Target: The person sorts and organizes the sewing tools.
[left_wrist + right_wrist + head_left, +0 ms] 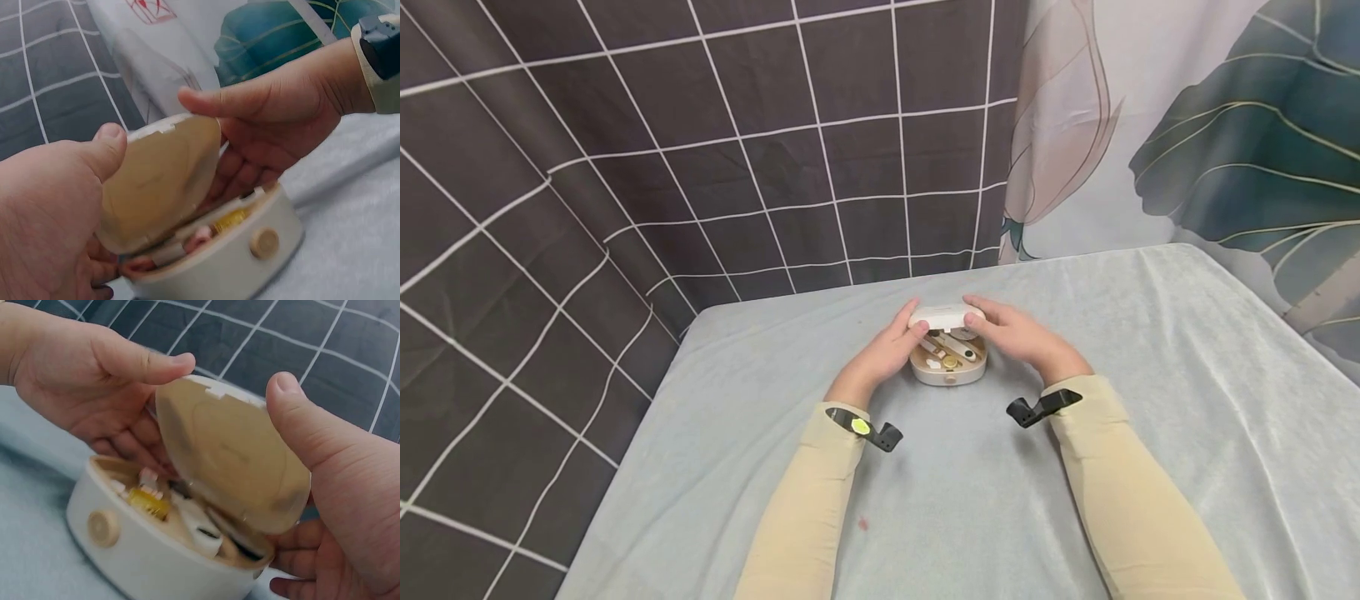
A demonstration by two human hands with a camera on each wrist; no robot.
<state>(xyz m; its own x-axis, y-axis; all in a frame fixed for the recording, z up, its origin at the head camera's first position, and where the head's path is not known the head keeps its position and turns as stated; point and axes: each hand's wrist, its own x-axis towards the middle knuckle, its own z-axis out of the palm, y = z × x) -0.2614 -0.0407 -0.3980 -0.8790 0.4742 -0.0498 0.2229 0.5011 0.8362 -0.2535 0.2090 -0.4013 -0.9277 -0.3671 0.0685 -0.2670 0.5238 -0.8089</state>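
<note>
A small white storage case point(950, 377) with a tan inside and a round tan button point(264, 242) stands on the bed-like surface, its hinged lid point(231, 444) tilted partway up. My left hand point(887, 350) holds the lid's left side, thumb on the edge and fingers behind and below. On the right side my right hand point(1018, 333) grips the lid the same way. Inside the case lie a white stick-shaped tool point(199, 528), a yellow round piece point(149, 504) and small pink and white pieces. The lid hides the back of the inside.
A pale blue cloth point(955, 500) covers the surface under the case. Dark grid-patterned fabric point(775, 150) hangs behind and to the left, a leaf-print curtain point(1225, 150) at the right. A small reddish spot point(862, 524) shows on the cloth near the left forearm.
</note>
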